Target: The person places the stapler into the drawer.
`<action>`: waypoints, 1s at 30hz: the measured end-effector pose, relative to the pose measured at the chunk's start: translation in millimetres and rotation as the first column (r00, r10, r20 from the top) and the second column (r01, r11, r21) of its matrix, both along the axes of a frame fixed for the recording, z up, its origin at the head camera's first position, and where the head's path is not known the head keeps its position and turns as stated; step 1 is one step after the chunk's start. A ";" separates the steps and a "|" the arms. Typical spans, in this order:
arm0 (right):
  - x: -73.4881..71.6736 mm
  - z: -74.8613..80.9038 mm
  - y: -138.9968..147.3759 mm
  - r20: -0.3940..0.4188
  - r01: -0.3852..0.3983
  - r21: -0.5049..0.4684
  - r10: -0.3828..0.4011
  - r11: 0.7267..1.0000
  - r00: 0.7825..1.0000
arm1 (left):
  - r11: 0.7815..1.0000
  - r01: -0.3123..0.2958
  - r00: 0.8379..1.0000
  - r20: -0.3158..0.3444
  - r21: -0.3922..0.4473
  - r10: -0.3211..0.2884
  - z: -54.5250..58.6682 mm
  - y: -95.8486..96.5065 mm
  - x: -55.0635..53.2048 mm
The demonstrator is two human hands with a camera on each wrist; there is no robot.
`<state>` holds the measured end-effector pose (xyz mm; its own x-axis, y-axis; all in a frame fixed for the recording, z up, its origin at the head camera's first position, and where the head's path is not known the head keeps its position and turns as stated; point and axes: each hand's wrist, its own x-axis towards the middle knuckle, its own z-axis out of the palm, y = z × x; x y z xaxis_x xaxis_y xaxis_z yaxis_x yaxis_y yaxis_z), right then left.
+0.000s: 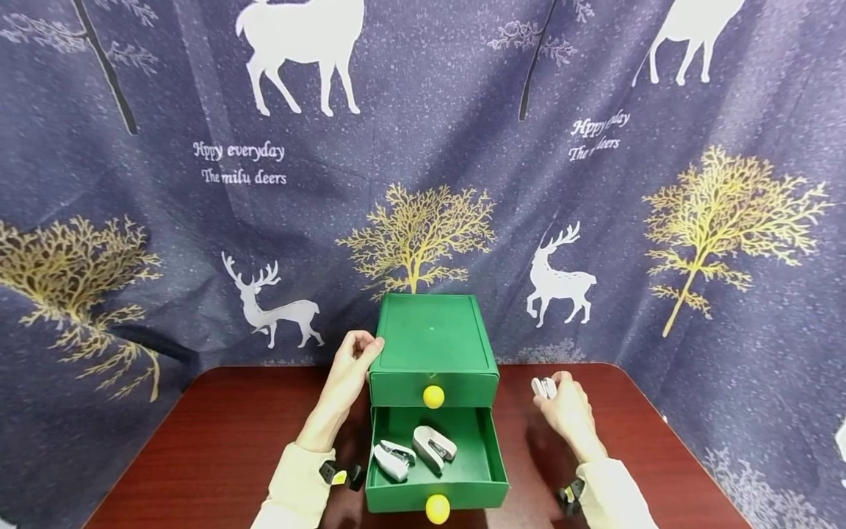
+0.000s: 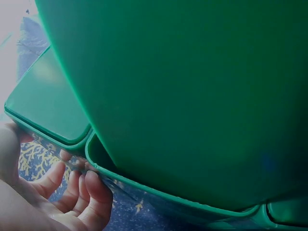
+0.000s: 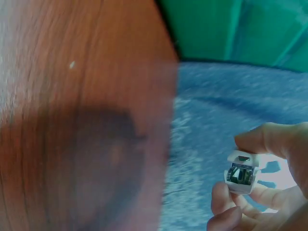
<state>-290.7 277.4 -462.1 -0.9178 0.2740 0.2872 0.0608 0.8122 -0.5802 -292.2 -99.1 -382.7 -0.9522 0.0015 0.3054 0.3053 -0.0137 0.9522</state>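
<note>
A green drawer box (image 1: 432,334) has its lower drawer (image 1: 472,441) pulled out; the upper drawer front is flush. Two white staplers lie inside the lower drawer, a left stapler (image 1: 394,461) and a right stapler (image 1: 434,448). My left hand (image 1: 346,371) rests against the box's left side near the top, its fingertips touching the green wall in the left wrist view. To the right of the box, my right hand (image 1: 567,408) holds another white stapler (image 1: 544,388) above the table. In the right wrist view the thumb and fingers pinch this stapler (image 3: 241,175), its end facing the camera.
Yellow round knobs mark the upper drawer (image 1: 433,397) and the lower drawer front (image 1: 438,508). The box stands on a reddish-brown wooden table (image 1: 244,433). Behind the table hangs a dark blue cloth (image 1: 423,132) with white deer and golden trees.
</note>
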 end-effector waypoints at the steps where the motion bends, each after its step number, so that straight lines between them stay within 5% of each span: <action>1: 3.4 3.0 -2.3 -0.021 -0.006 0.003 0.006 1.000 1.000 | 1.000 -0.002 1.000 0.002 0.000 0.002 0.8 -0.2 0.2; 19: 63.9 50.5 -50.1 -0.280 -0.129 -0.009 0.122 0.992 0.952 | 1.000 -0.002 1.000 0.003 -0.003 0.002 3.1 1.1 1.6; 30: 95.1 67.7 -80.9 -0.301 -0.211 0.016 0.206 0.977 0.931 | 1.000 -0.008 1.000 0.011 -0.007 0.008 2.7 1.1 1.6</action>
<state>-195.6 196.5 -394.4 -0.8272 0.0925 0.5543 -0.2870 0.7784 -0.5582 -290.6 -98.0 -380.0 -0.9554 -0.0041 0.2953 0.2953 -0.0044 0.9554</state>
